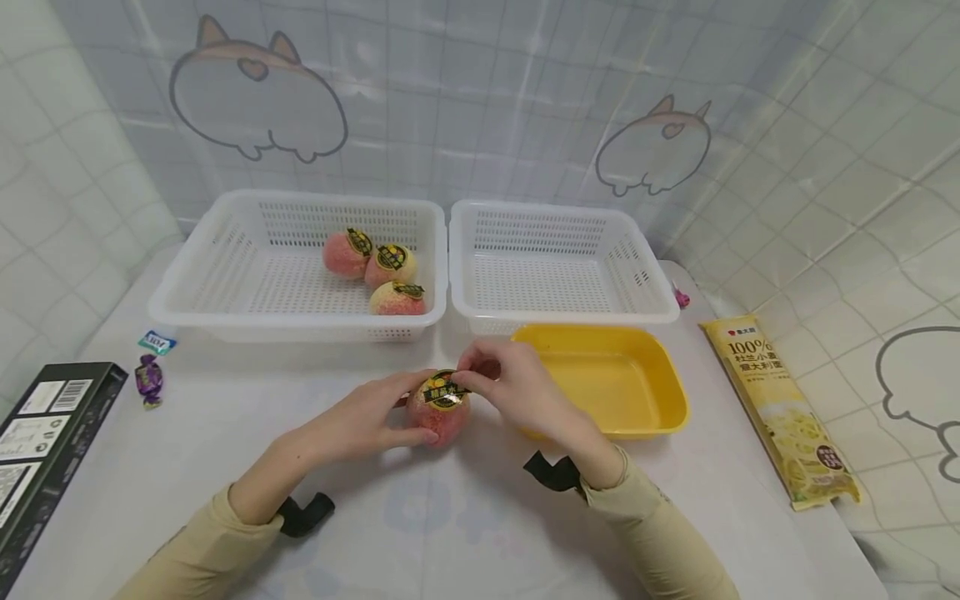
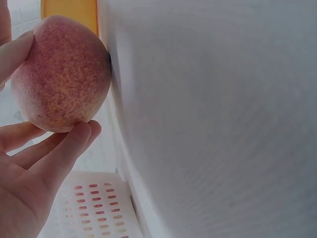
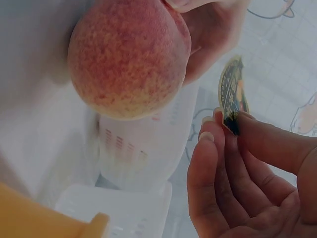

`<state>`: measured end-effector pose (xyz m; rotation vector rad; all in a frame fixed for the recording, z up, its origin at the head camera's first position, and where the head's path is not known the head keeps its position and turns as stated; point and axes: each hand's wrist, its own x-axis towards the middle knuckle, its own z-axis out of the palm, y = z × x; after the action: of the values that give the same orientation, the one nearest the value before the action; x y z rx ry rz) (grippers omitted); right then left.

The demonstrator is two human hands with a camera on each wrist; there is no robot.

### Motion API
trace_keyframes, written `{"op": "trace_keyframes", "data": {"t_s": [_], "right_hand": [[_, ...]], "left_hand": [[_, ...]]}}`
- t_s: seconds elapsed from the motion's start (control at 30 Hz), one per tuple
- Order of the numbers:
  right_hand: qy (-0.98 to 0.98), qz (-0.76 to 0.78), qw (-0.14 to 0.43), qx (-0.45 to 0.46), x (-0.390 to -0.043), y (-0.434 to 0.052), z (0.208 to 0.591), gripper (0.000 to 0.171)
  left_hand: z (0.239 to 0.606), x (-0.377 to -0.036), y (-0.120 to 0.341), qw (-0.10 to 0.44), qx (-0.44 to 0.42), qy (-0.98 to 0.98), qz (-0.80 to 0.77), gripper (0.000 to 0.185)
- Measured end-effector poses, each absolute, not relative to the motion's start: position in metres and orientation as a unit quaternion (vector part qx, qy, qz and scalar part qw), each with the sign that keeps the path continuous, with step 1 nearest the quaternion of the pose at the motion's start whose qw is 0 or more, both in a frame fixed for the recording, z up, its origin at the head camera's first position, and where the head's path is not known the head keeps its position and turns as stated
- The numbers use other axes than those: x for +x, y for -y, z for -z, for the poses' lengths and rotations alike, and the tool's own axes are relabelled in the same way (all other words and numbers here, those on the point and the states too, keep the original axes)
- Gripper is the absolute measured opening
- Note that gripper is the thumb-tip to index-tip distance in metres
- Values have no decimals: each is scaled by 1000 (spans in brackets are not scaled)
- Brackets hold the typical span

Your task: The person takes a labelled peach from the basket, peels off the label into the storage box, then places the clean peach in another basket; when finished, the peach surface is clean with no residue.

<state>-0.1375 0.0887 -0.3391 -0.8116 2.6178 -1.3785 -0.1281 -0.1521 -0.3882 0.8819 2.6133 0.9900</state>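
Note:
A red and yellow peach [image 1: 440, 427] stands on the white table in the middle of the head view. My left hand [image 1: 356, 421] holds it from the left, thumb on the near side and fingers on the far side. Between thumb and forefinger, my right hand [image 1: 521, 385] pinches the end of a black and gold sticker [image 3: 232, 94]. In the right wrist view the sticker stands up from those fingertips, apart from the peach [image 3: 126, 59]; in the head view it overlaps the fruit's top.
Several stickered peaches [image 1: 347, 256] lie in the left white basket [image 1: 187, 275]. Beside it stands a second white basket [image 1: 562, 317], with a yellow tray [image 1: 600, 379] before it. A noodle packet [image 1: 783, 412] lies right; a black box [image 1: 56, 450] and wrapped candies [image 1: 148, 379] lie left.

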Motion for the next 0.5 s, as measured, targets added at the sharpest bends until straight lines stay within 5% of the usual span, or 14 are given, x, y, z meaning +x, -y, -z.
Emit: {"op": "trace_keyframes", "data": {"t_s": [0.5], "right_hand": [[-861, 431, 18, -269, -147, -102, 337, 13]], "left_hand": [[387, -125, 152, 117, 287, -890, -334, 83]]}}
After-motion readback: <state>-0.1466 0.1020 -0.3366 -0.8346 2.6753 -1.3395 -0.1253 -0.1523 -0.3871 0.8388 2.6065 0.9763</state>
